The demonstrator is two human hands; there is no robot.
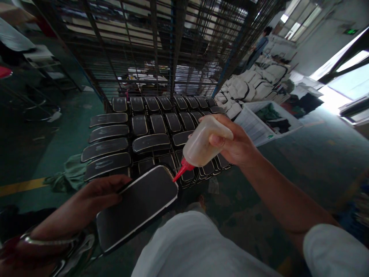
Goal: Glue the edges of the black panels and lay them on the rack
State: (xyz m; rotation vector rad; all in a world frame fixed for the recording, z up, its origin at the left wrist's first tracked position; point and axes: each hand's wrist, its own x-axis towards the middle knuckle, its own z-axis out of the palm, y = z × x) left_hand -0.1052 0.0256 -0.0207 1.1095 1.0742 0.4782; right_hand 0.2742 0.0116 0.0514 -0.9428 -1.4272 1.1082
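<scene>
My left hand (95, 194) holds a flat black panel (137, 206) with a pale rim, tilted over my lap. My right hand (233, 144) grips a translucent squeeze bottle (203, 144) tipped downward. Its red nozzle (181, 171) touches the panel's upper right edge. A metal bangle (43, 241) sits on my left wrist.
Several rows of similar black panels (150, 130) lie spread on the floor ahead. A wire rack (161, 46) stands behind them. A green cloth (67, 175) lies at left, a white bin (259, 123) and piled pale bags (253, 84) at right. A person (259, 46) stands far back.
</scene>
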